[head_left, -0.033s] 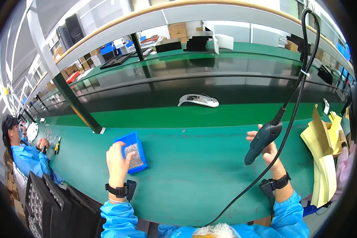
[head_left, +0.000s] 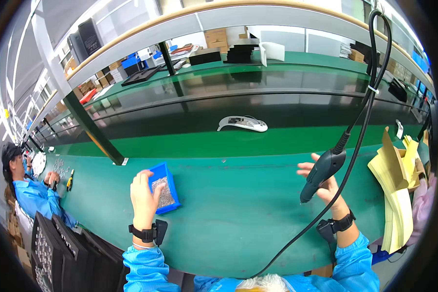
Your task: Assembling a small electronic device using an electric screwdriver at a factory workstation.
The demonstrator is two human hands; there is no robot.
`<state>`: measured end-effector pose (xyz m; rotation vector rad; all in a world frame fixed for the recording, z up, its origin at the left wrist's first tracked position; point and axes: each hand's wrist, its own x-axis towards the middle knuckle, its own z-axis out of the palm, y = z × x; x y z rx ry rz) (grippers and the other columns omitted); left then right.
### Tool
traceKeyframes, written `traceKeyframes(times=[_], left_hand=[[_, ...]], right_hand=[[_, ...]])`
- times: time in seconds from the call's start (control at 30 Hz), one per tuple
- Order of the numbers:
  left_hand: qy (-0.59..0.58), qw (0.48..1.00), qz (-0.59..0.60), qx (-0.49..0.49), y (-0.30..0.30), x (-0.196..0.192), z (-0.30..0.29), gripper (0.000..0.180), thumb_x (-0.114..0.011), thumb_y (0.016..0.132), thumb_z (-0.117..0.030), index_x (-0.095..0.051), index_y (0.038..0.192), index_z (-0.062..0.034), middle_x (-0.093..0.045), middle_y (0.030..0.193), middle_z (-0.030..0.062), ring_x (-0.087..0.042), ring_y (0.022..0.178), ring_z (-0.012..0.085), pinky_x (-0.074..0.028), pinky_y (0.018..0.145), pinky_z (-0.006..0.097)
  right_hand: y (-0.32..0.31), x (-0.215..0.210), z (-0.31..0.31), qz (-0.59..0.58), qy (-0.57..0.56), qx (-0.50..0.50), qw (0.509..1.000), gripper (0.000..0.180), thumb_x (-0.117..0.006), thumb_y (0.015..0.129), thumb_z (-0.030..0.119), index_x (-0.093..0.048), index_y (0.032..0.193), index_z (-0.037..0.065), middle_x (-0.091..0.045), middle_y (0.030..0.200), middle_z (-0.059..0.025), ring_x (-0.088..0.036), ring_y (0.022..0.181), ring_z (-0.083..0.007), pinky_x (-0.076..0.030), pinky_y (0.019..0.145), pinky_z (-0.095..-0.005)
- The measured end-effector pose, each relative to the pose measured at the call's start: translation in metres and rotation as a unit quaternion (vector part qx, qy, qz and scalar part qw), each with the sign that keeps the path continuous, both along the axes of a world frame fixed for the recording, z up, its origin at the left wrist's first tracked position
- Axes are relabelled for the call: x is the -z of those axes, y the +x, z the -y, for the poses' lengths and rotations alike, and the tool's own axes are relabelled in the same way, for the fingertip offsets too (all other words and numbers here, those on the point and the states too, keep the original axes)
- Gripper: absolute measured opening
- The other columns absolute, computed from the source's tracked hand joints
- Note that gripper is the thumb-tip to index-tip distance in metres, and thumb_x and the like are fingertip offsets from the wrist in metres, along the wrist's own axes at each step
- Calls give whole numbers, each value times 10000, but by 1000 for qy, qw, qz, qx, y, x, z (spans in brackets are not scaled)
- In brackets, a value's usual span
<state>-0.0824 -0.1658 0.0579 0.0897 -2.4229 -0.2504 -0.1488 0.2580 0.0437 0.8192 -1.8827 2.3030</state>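
My left hand is at the left side of a blue bin, with its fingers apart and overlapping the bin's left edge. Small metal screws or similar silvery parts fill much of the bin. A dark electric screwdriver hangs tilted from its black cable, tip down and to the left. Behind it is my right hand, partly hidden, with its visible fingers stretched out to the left. That hand's fingers are not wrapped round the screwdriver; whether they touch it I cannot tell.
A white curved casing lies on the conveyor ahead. Yellow sheets and cardboard stand at the right. A co-worker in blue sits at the left near a yellow-handled tool. Black trays are at lower left; a post rises beyond.
My right hand has shifted slightly to the left behind the hanging screwdriver. My left hand stays at the bin.
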Motion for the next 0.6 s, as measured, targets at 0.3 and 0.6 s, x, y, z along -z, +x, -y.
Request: traceKeyframes(times=[0.3, 0.6], left_hand=[[23, 968, 91, 233, -191, 4, -91, 504, -702, 641, -193, -484, 1054, -4, -508, 1066, 151, -492, 1003, 304, -406, 858, 352], [22, 944, 265, 193, -330, 70, -111, 763, -731, 611, -285, -374, 1243, -50, -391, 1269, 135, -387, 1159, 292, -351, 942, 355]], right_hand=[[20, -3, -26, 35, 50, -18, 998, 651, -689, 616, 125, -397, 1191, 37, -587, 721, -144, -585, 653, -211, -477, 597, -312], [19, 8, -35, 31, 18, -8, 999, 531, -654, 611, -51, -419, 1084, 4, -540, 653, -77, -528, 576, -122, -412, 504, -240]])
